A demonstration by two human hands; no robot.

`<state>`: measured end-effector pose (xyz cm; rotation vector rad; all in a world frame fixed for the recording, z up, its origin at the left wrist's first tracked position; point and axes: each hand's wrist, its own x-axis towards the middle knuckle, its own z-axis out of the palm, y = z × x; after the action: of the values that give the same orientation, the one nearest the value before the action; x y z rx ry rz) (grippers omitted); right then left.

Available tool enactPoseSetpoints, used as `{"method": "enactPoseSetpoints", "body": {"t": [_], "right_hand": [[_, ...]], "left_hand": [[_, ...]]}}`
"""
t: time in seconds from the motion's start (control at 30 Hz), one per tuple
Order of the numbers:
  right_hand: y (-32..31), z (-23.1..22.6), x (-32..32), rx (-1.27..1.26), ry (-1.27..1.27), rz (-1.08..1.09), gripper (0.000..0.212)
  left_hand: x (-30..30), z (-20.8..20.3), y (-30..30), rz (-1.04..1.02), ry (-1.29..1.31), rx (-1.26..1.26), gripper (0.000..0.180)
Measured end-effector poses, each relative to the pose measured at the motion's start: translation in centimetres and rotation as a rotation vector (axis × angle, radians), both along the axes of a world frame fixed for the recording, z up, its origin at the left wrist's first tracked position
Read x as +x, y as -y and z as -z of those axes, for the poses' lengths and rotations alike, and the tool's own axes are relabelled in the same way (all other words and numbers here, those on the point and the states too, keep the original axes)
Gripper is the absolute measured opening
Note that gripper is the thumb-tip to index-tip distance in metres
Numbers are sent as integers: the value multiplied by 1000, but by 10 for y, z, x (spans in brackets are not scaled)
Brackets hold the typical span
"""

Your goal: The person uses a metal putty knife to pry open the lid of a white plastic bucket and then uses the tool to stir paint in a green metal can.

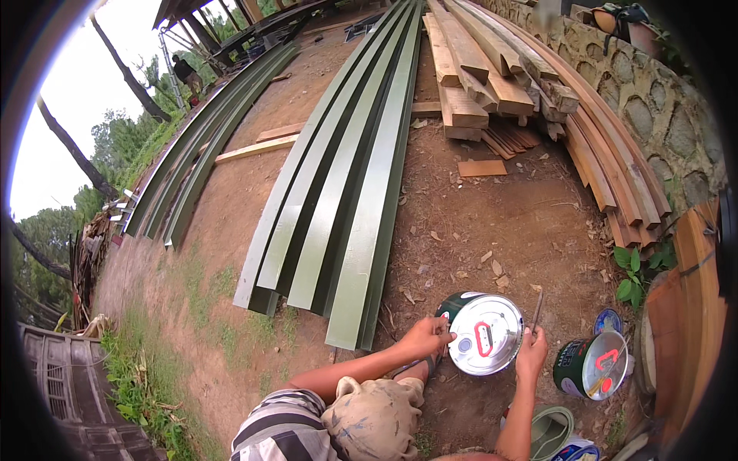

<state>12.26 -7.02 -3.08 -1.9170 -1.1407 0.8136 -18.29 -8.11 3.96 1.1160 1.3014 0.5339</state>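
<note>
- Where the two forearms rise from six o'clock, they meet at a paint can (484, 334) standing on bare dirt (492, 223), at about five o'clock from the middle of the view.
- The can is green-walled with a shiny silver lid, tilted a little toward the camera.
- The left hand (424, 338) sits at the can's nine o'clock side; its fingers are curled together and pressed against the rim, steadying it.
- The right hand (532, 355) sits at the can's four o'clock side; its fingers are closed around a thin tool (536, 311), whose shaft points up toward twelve o'clock with its lower end at the lid's edge.
- A second can (592, 369) of the same kind lies on its side at three o'clock of the first, just beside the right hand but apart from it.
- A small blue lid (607, 320) lies on the ground at twelve o'clock of that second can.
- Long green boards (346, 207) run from the first can's eleven o'clock far up toward twelve.
- A pile of bare planks (477, 77) lies at one o'clock, beside a stone wall (653, 100) at two o'clock.
- A knee in mud-stained cloth shows at six o'clock.
</note>
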Motion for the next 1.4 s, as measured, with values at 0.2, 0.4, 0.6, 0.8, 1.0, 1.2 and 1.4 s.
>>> {"method": "enactPoseSetpoints", "body": {"t": [0.2, 0.4, 0.6, 0.8, 1.0, 1.2, 1.4], "right_hand": [[12, -91, -27, -69, 294, -13, 27], [18, -43, -5, -88, 318, -50, 32], [54, -40, 26, 25, -387, 235, 33], [120, -69, -6, 26, -434, 391, 34], [180, -85, -25, -55, -501, 455, 30], [218, -106, -16, -68, -470, 516, 31], [228, -116, -14, -61, -417, 506, 30]], "left_hand": [[-8, 24, 17, 81, 351, -453, 22], [-8, 56, 24, 358, 151, -279, 30], [30, -14, -14, 271, 288, -70, 18], [122, 6, -19, 157, 263, 310, 21], [165, 23, -14, 145, 36, 618, 28], [167, 40, -14, 285, 10, 750, 21], [161, 37, -13, 348, 54, 714, 20]]}}
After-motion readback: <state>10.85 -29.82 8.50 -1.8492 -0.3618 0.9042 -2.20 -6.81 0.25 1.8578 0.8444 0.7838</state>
